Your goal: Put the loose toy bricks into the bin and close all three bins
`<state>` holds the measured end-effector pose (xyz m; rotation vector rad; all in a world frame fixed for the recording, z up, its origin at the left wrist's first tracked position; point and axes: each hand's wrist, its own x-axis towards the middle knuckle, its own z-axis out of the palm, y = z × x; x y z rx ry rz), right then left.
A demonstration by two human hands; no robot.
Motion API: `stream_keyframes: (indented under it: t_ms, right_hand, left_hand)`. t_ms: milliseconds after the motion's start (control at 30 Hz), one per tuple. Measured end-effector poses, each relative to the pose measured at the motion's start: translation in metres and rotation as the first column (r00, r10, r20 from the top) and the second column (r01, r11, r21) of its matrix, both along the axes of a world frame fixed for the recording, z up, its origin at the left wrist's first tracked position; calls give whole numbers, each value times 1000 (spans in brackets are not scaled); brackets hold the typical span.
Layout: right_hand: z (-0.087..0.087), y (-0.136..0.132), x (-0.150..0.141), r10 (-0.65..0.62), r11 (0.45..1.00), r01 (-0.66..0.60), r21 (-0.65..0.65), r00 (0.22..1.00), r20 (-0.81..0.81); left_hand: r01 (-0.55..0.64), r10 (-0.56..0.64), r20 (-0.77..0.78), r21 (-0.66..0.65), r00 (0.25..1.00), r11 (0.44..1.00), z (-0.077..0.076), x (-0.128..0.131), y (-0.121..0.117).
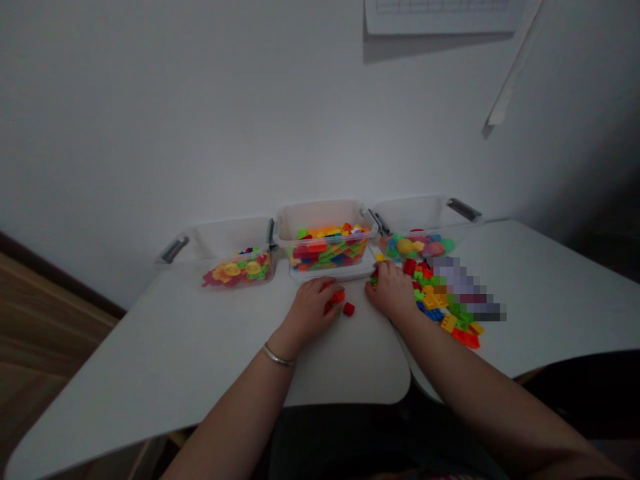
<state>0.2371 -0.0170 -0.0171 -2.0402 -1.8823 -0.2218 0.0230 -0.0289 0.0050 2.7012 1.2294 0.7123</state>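
Note:
My left hand (311, 312) rests on the white table (165, 347), its fingers shut on red plastic building bricks (334, 301). A loose red brick (349, 309) lies just right of those fingers. My right hand (393, 291) curls over a small plastic brick (373, 279) at its fingertips, though the fingers hide most of it. Beside that hand, a loose pile of multicoloured bricks (440, 300) spreads across the table, and a pixelated patch covers part of it.
Several clear plastic bins with grey handles stand in a row along the wall, holding bricks (325, 253) and other coloured pieces. A sheet of paper (440, 10) hangs on the wall above. Wooden flooring (40, 333) shows left of the table.

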Motion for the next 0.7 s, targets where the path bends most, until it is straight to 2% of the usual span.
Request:
stream_keyframes:
  t_ms: [167, 333, 533, 600, 700]
  right_hand:
    - [5, -3, -4, -31, 999, 32, -22, 999, 17]
    - [9, -5, -4, 35, 999, -35, -32, 999, -10]
    - [7, -4, -3, 242, 968, -233, 94, 966, -92]
    - [5, -2, -3, 344, 936, -325, 138, 928, -145]
    - [3, 3, -6, 512, 858, -476, 194, 826, -237]
  left_hand:
    - [52, -51, -53, 14, 997, 999, 1, -1, -2]
    - [52, -51, -56, 17, 997, 999, 1, -1, -2]
    - [14, -13, -34, 33, 999, 999, -4, -2, 2]
    - [10, -9, -33, 36, 999, 999, -5, -2, 4]
    - [2, -1, -24, 24, 1000, 1000, -4, -2, 4]
